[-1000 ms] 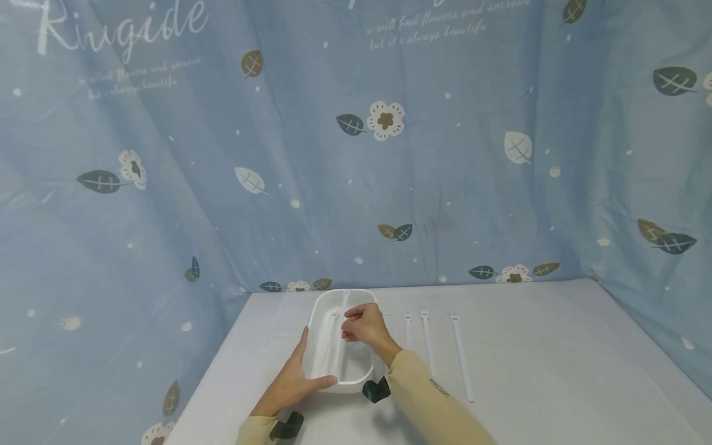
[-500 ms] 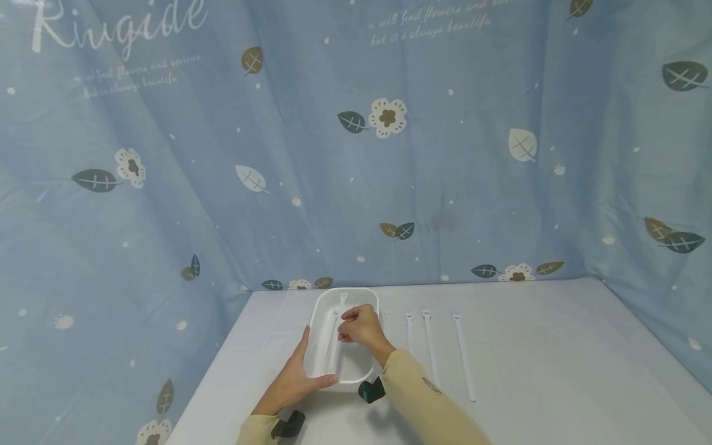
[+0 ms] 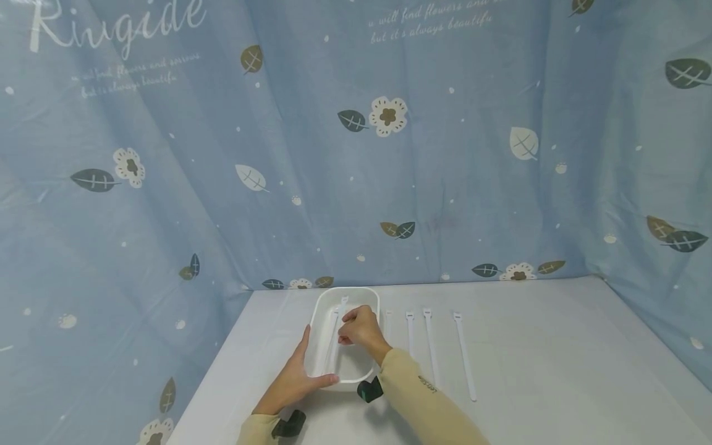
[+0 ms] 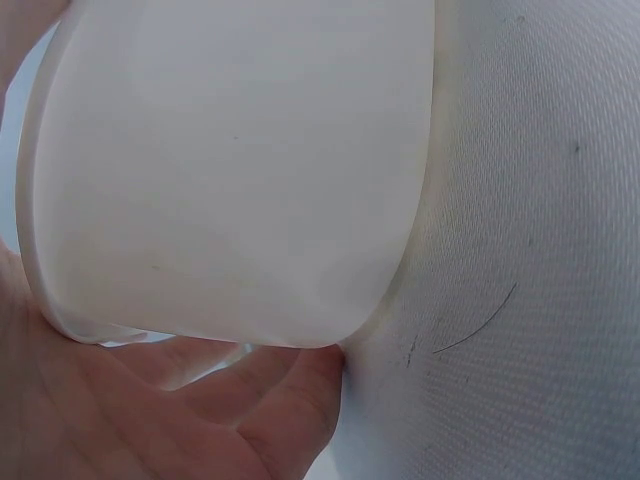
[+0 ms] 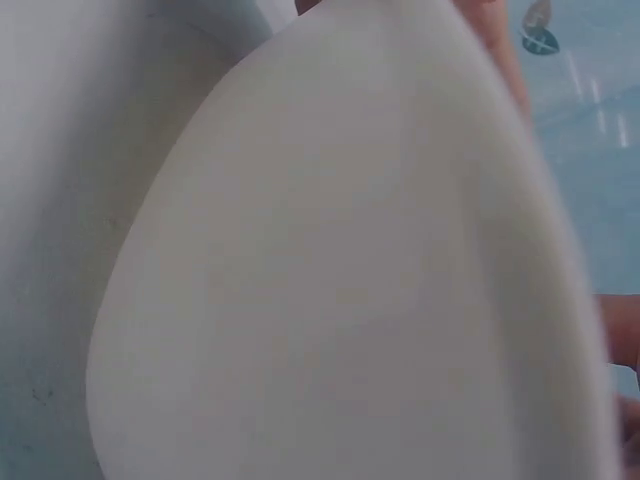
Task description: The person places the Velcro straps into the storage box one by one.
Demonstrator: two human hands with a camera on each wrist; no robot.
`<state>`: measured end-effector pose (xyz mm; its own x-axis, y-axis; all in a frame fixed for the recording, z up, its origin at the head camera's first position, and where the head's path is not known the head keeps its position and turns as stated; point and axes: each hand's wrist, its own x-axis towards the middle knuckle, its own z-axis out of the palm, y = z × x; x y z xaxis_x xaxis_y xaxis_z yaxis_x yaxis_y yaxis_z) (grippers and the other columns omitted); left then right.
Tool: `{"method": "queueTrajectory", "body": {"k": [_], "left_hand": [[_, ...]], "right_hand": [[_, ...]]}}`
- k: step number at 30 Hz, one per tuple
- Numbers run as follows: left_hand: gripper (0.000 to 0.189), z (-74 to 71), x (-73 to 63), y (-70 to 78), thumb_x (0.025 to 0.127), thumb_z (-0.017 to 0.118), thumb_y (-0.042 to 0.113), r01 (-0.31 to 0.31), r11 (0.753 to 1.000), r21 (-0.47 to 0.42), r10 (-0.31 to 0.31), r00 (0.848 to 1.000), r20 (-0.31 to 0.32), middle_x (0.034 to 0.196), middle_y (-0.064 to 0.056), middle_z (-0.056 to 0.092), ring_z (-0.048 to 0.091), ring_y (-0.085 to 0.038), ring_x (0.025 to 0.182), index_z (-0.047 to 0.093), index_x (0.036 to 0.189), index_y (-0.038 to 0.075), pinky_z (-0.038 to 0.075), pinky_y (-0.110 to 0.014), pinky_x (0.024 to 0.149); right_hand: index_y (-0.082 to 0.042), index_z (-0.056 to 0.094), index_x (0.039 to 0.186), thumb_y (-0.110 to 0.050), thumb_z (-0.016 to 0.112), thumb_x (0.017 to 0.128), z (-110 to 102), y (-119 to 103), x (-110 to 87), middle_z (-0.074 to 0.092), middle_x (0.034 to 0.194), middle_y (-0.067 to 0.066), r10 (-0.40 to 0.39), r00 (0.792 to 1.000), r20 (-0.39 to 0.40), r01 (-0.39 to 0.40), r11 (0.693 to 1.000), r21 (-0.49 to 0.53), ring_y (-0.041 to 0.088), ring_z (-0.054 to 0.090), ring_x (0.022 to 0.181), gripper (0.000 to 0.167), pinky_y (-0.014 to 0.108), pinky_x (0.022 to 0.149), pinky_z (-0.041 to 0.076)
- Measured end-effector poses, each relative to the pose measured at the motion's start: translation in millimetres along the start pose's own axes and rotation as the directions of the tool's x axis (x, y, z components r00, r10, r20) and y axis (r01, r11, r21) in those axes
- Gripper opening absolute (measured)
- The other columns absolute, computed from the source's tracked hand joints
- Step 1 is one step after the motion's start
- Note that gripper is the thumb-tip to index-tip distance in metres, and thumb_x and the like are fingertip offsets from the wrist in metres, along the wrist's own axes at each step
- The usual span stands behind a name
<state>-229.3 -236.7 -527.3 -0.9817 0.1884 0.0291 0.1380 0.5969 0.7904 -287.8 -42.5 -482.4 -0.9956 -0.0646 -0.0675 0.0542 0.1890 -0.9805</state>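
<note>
A white plastic box [image 3: 353, 366] with rounded corners stands on the table. My left hand [image 3: 292, 378] grips its near left corner, thumb over the near rim and fingers along the outer left wall. The left wrist view shows those fingers bent round the box's wall [image 4: 230, 170]. Over the box's inside, my right hand [image 3: 361, 330] pinches a white cable tie [image 3: 343, 303], its square head pointing away. Another white cable tie [image 3: 329, 345] lies beside it in the box. In the right wrist view the box's side [image 5: 300, 250] covers most of the fingers.
Several white cable ties [image 3: 465, 358] lie lengthwise on the white table [image 3: 545, 346], right of the box. One is partly hidden by the right sleeve [image 3: 414, 389]. A blue patterned curtain [image 3: 311, 154] hangs behind and at both sides.
The right hand and the cable tie in its fingers have sunk slightly, and the tie now lies closer to the other one in the box. The left hand keeps its place.
</note>
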Motion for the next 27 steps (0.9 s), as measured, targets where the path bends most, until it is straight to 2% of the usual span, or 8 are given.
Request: {"method": "queueTrajectory", "body": {"k": [10,27], "left_hand": [[0.133,0.1,-0.3,-0.2,0.077,0.091,0.043,-0.002,1.0,-0.012,0.002,1.0,0.004,0.174,-0.019,0.011,0.033,-0.044,0.153,-0.002,0.168,0.014,0.037,-0.065,0.116],[0.133,-0.1,0.8,-0.7,0.077,0.091,0.044,0.0,1.0,-0.006,0.0,1.0,0.004,0.174,-0.02,0.014,0.036,-0.044,0.151,-0.002,0.168,0.012,0.039,-0.065,0.115]], "right_hand": [[0.013,0.069,0.1,0.015,0.073,0.075,4.3,6.4,1.3,0.072,0.067,0.016,0.006,1.0,0.015,-0.006,1.0,-0.022,0.018,0.07,0.051,0.025,0.031,0.055,0.062],[0.015,0.068,0.103,0.014,0.073,0.076,6.3,8.1,1.9,0.07,0.066,0.015,0.003,1.0,0.02,-0.003,1.0,-0.031,0.016,0.068,0.05,0.027,0.029,0.053,0.061]]}}
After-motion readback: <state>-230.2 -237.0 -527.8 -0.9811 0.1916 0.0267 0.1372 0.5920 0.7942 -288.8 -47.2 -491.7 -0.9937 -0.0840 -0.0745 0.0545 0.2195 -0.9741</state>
